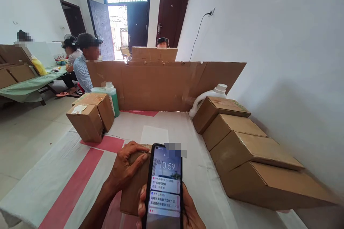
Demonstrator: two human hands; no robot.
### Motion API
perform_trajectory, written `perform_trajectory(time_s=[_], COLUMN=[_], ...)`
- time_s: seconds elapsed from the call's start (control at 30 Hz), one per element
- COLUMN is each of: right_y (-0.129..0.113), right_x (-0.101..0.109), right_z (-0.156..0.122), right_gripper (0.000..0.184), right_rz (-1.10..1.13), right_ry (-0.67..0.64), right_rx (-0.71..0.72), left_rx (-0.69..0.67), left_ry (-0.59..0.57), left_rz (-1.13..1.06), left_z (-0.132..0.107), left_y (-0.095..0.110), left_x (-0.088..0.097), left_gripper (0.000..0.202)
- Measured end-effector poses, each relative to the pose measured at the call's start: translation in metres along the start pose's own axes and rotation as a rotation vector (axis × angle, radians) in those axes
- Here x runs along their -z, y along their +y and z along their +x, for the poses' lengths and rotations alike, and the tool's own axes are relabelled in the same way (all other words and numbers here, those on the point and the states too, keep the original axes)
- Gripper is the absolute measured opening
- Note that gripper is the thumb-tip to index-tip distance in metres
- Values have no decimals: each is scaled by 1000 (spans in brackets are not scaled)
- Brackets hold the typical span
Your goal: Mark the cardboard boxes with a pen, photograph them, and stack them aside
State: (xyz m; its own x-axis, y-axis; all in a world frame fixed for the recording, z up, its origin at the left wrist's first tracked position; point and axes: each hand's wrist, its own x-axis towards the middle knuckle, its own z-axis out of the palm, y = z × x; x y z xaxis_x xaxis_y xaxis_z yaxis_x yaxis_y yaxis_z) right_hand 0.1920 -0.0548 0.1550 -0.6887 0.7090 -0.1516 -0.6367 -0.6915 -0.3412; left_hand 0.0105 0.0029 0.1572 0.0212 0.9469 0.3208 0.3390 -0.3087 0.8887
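My right hand (pixel 188 212) holds a black smartphone (pixel 165 186) upright near the table's front edge; its lit screen shows the time and several notifications. My left hand (pixel 126 167) lies with curled fingers over the top of a small brown cardboard box (pixel 132 191), which sits on the table just left of the phone and is partly hidden behind it.
A row of several closed cardboard boxes (pixel 249 150) lines the right side by the wall. Two boxes (pixel 91 116) stand at the left, with a green bottle (pixel 114 98) behind. A white jug (pixel 208 96) and a cardboard screen (pixel 161 84) stand at the back. Other people sit at a table (pixel 29 86) far left.
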Motion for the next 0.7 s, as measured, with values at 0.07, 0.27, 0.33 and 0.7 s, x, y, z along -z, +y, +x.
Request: perform_trajectory(time_s=[0.07, 0.27, 0.33, 0.7], right_y=[1, 4, 3, -7], right_x=[1, -4, -5, 4], right_z=[-2, -3, -4, -11], right_gripper=[68, 71, 71, 71], right_rz=[20, -27, -34, -14], right_ry=[29, 7, 7, 95], right_rx=[23, 60, 68, 47], left_rx=[0, -8, -14, 19], left_ry=[-2, -4, -11, -6], left_rz=[1, 17, 23, 10], left_z=[0, 1, 0, -1], left_y=[1, 4, 5, 0], left_x=[0, 1, 1, 2], left_gripper=[19, 19, 19, 20])
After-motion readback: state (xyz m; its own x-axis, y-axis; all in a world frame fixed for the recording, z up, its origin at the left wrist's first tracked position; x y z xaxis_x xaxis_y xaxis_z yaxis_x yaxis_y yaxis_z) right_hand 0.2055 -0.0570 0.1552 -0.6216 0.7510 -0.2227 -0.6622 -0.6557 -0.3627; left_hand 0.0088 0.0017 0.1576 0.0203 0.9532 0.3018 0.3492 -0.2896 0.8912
